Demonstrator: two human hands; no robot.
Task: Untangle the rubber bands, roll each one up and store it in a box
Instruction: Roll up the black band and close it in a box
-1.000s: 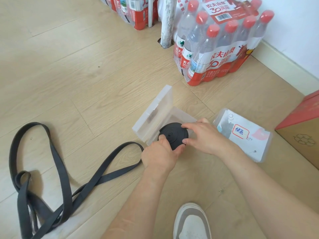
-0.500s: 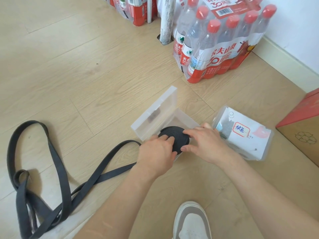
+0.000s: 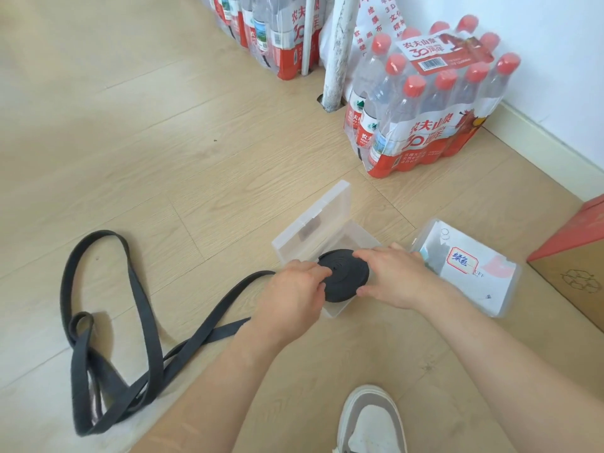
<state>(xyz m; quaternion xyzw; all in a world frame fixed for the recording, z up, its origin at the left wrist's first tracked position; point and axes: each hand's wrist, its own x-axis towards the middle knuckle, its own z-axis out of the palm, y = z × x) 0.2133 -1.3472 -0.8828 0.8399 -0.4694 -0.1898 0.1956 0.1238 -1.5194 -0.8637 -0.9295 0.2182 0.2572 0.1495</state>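
Loose band: sprawled on the floor, left of the open box; soft and floppy, probably grabby, so expect it to drag rather than slide.
Left grip: at the box's near-left side, your fingers curl onto the coil.
Coil: the rolled band, seated at the box's tray; light but springy. Hold it by the rim on both sides, or it likely unwinds.
Right grip: over the box's right wall, pinching the coil's right rim.
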